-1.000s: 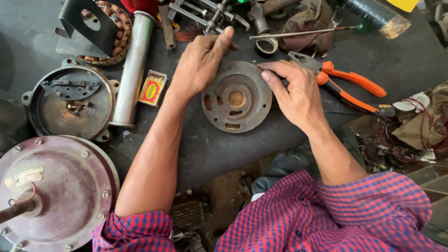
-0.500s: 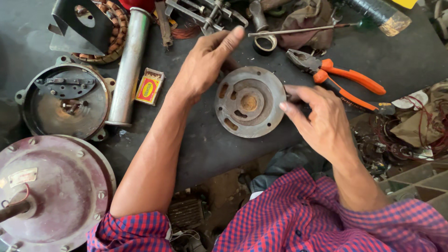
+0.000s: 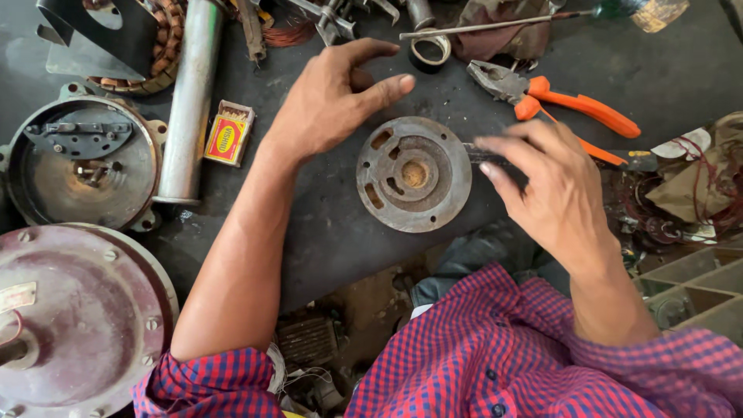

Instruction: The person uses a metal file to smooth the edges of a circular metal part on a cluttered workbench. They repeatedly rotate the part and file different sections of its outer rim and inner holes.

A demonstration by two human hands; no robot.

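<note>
A round rusty metal plate [image 3: 414, 174] with a centre hub and several slots lies flat on the dark workbench [image 3: 325, 224]. My left hand [image 3: 333, 97] hovers just up and left of it, fingers spread, the index finger stretched over the plate's top edge; it holds nothing. At the plate's right edge my right hand [image 3: 542, 186] has its fingers loosely curled and pointing left, the tips just clear of the rim. A thin dark tool [image 3: 642, 160] lies under that hand; no grip on it shows.
Orange-handled pliers [image 3: 576, 104] lie at upper right, beside a tape roll [image 3: 429, 48] and a long screwdriver [image 3: 495, 27]. At left are a red-yellow matchbox [image 3: 230, 133], a steel tube [image 3: 190, 101], an open motor housing [image 3: 81, 162] and a large maroon cover [image 3: 70, 325].
Both hands rested on the plate a second ago. The left hand lifted off first, then the right fingers drew back from the rim. The plate now lies free.
</note>
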